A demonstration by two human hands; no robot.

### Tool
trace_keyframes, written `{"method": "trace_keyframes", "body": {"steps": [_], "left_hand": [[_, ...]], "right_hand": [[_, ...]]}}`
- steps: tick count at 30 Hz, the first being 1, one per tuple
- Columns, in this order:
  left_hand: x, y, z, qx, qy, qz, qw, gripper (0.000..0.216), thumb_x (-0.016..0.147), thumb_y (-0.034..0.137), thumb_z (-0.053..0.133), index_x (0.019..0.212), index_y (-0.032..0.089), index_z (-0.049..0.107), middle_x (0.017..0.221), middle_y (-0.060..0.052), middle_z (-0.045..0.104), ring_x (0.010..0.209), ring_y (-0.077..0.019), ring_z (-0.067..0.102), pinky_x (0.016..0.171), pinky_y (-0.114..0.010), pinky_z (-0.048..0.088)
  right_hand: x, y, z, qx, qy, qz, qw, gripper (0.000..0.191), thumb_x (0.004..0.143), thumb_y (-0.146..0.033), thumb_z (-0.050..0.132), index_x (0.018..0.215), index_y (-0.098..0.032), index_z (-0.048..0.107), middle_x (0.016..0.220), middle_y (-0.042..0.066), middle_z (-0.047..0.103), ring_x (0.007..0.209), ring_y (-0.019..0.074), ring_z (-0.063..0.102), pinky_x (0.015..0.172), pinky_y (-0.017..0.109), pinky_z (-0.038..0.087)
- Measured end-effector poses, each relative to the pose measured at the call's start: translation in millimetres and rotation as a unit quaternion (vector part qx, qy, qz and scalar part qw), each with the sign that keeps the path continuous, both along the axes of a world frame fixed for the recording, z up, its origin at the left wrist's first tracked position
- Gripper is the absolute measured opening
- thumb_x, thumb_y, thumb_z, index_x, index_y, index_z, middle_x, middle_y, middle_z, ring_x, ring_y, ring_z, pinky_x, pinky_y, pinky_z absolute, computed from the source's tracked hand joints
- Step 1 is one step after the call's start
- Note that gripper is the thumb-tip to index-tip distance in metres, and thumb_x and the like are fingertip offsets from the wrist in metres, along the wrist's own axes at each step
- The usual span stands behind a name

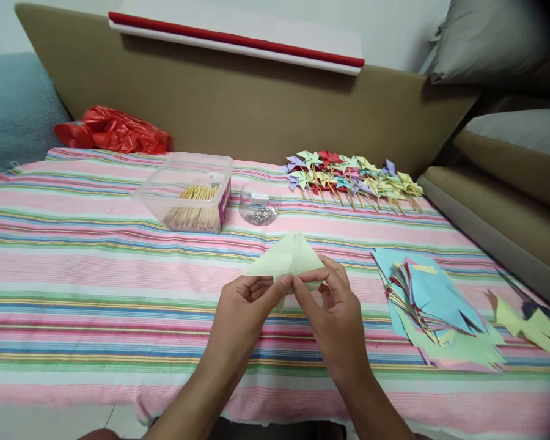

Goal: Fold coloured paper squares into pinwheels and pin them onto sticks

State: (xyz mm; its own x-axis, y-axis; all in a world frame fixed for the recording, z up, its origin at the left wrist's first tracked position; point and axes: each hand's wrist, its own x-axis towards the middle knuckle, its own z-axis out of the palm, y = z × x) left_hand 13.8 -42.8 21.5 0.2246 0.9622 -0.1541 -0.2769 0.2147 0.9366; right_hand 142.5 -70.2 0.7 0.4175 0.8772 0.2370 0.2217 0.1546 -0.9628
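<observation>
Pale green folded paper, pointed at the top, held above the pink multicoloured-striped cloth, between both hands. Left hand: pinched on the paper, thumb at its lower middle, other fingers curled. Right hand: likewise clamped on the paper, thumb tip just beside the left thumb tip, forefinger along the lower right part.

Labels: purple panel on one end of the clear rectangular plastic box containing thin wooden sticks; markings illegible. White rectangular label at the clear round plastic tub of small silvery pieces; print too small to read.
</observation>
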Motion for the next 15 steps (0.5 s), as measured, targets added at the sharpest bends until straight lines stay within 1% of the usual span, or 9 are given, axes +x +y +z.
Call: {"method": "trace_keyframes", "body": {"steps": [2,5,8,10,13,15], "left_hand": [[-0.1,0.7,-0.8,0.002,0.009,0.026,1.000,0.024,0.076,0.040,0.082,0.079,0.017,0.074,0.076,-0.001,0.071,0.075,-0.0148,0.063,0.070,-0.023,0.048],[-1.3,2.0,-1.6,0.005,0.011,0.039,0.999,0.025,0.078,0.040,0.080,0.077,0.017,0.072,0.074,0.000,0.069,0.071,-0.0126,0.059,0.068,-0.022,0.046],[-3.8,3.7,-1.4,0.000,0.003,0.039,0.999,0.026,0.080,0.041,0.078,0.077,0.016,0.071,0.075,0.000,0.067,0.072,-0.0126,0.057,0.068,-0.023,0.045],[-6.1,5.1,-1.2,-0.011,-0.008,0.035,0.999,0.026,0.080,0.041,0.078,0.076,0.016,0.069,0.074,0.001,0.064,0.071,-0.0124,0.054,0.068,-0.023,0.043],[-8.9,7.1,-1.2,-0.032,-0.027,0.029,0.999,0.029,0.079,0.040,0.079,0.069,0.016,0.066,0.068,0.003,0.058,0.065,-0.0109,0.048,0.063,-0.022,0.039],[-9.8,8.0,-1.5,-0.040,-0.031,0.021,0.999,0.029,0.078,0.040,0.079,0.069,0.016,0.066,0.068,0.002,0.058,0.064,-0.0110,0.047,0.062,-0.023,0.039]], "right_hand": [[-0.9,0.4,-1.3,0.007,-0.010,-0.001,1.000,0.014,0.084,-0.038,0.072,0.082,-0.024,0.069,0.126,0.007,0.054,0.125,0.0291,0.055,0.105,0.050,0.044],[-2.8,0.0,-1.0,0.026,-0.041,-0.007,0.999,0.012,0.085,-0.037,0.070,0.084,-0.025,0.069,0.125,0.008,0.054,0.130,0.0291,0.051,0.107,0.050,0.043],[-3.5,-1.6,3.0,0.042,-0.083,0.001,0.996,0.009,0.088,-0.034,0.068,0.087,-0.025,0.070,0.128,0.008,0.053,0.130,0.0282,0.050,0.107,0.050,0.043],[-2.3,-2.4,5.7,0.060,-0.119,0.021,0.991,0.007,0.086,-0.031,0.071,0.090,-0.025,0.070,0.131,0.009,0.052,0.131,0.0282,0.049,0.106,0.049,0.043],[1.4,-2.2,7.2,0.098,-0.185,0.054,0.976,0.007,0.085,-0.026,0.073,0.091,-0.026,0.070,0.136,0.008,0.051,0.131,0.0287,0.049,0.102,0.047,0.045],[3.8,-1.6,6.6,0.112,-0.210,0.062,0.969,0.004,0.087,-0.024,0.070,0.090,-0.028,0.071,0.137,0.007,0.052,0.131,0.0286,0.049,0.099,0.047,0.046]]}}
